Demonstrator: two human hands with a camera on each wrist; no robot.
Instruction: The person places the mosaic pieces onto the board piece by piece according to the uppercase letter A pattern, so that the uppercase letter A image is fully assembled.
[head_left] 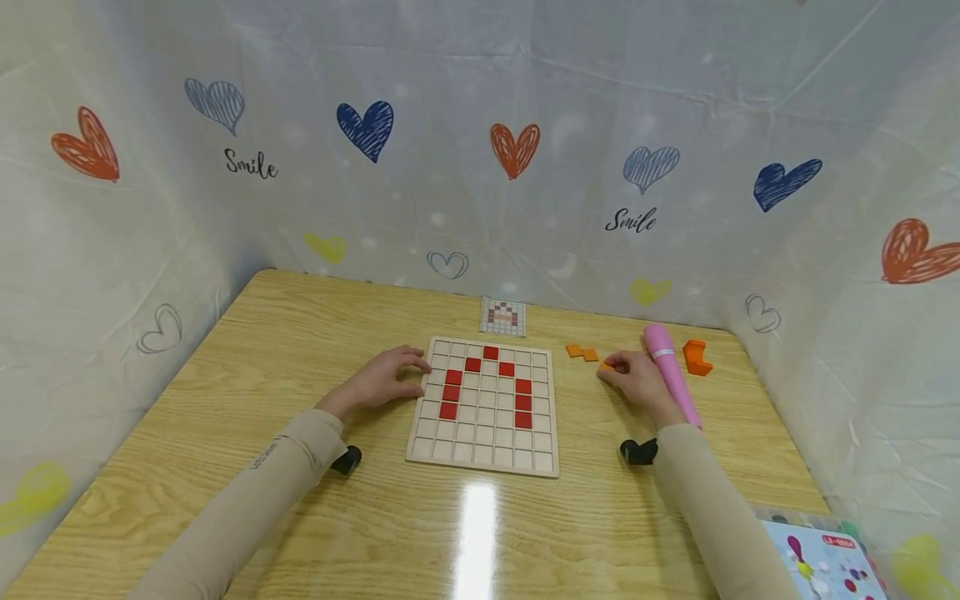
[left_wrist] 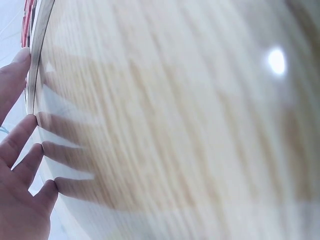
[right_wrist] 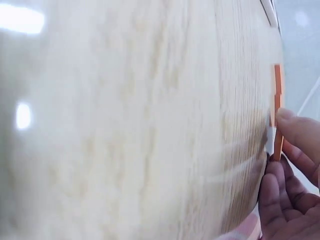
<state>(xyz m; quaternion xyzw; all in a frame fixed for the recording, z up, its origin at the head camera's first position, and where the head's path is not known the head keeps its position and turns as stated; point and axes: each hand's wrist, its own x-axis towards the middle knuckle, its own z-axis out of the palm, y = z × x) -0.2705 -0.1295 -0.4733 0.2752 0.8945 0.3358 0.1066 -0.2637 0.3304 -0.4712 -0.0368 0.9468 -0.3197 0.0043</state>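
A square wooden grid board (head_left: 483, 433) lies on the table with several red square tiles (head_left: 522, 402) set in its cells in an arch shape. My left hand (head_left: 384, 379) rests at the board's left edge. In the left wrist view, the thumb (left_wrist: 17, 72) touches that edge and the fingertips meet the tabletop. Right of the board, my right hand (head_left: 641, 385) pinches an orange square tile (right_wrist: 278, 142) between thumb and fingers, at the table surface. Two more orange tiles (head_left: 582, 353) lie flat just left of it.
Behind the board lies a small pattern card (head_left: 503, 317). A pink cylinder (head_left: 671, 371) lies beside the right hand, with an orange angular piece (head_left: 697, 357) farther right. At the front right corner sits a box with a printed lid (head_left: 825, 562). Heart-printed cloth (head_left: 450, 208) surrounds the table.
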